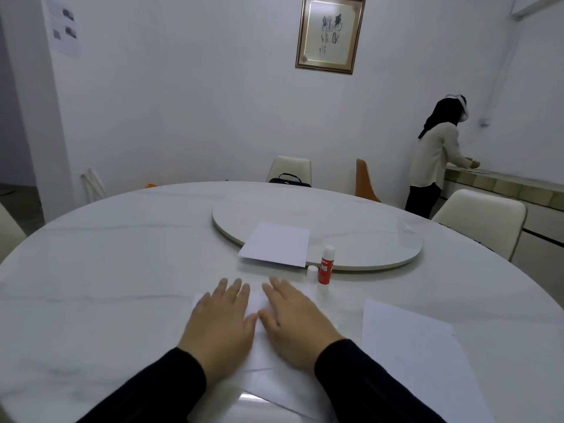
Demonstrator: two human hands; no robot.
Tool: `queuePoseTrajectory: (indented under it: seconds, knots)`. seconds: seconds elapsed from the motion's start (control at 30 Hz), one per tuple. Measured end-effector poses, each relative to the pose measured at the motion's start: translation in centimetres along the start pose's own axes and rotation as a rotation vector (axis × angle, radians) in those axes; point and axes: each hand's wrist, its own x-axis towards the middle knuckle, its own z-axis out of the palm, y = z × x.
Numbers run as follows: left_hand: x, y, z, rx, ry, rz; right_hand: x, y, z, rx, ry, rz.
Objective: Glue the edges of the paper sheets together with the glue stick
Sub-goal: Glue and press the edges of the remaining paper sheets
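Now left hand [221,322] and right hand [300,323] press flat, fingers straight, on paper sheets [259,340].

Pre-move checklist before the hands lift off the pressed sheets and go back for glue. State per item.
1. Left hand flat on the pressed sheets: ok.
2. Right hand flat on them, holding nothing: ok.
3. Glued edges bonded: cannot tell, hands cover them.
4. Glue stick upright, beyond the right fingertips: ok.
5. Its cap off, beside it, stick left uncapped: not ok.
6. Spare sheet lying at the right: ok.
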Motion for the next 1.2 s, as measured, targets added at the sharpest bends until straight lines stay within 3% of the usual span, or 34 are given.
queuePoseTrajectory:
  seconds: [0.13, 0.67, 0.87, 1.2]
  knots:
    - [-0.1, -0.3, 1.1, 0.018, -0.135, -0.033, 0.4, 0.6, 1.7, -0.021, -0.153, 0.069]
    - [-0.2, -1.5, 1.0, 0.002, -0.123, -0.106, -0.2, 2.4, 1.6, 0.028, -0.110, 0.249]
    - [-0.7, -2.0, 0.7, 0.013, -0.136, -0.124, -0.8, 3.2, 0.9, 0.027, -0.174, 0.199]
    - [-1.0, -2.9, 0.5, 0.014, -0.128, -0.129, -1.3, 3.9, 1.0, 0.014, -0.135, 0.278]
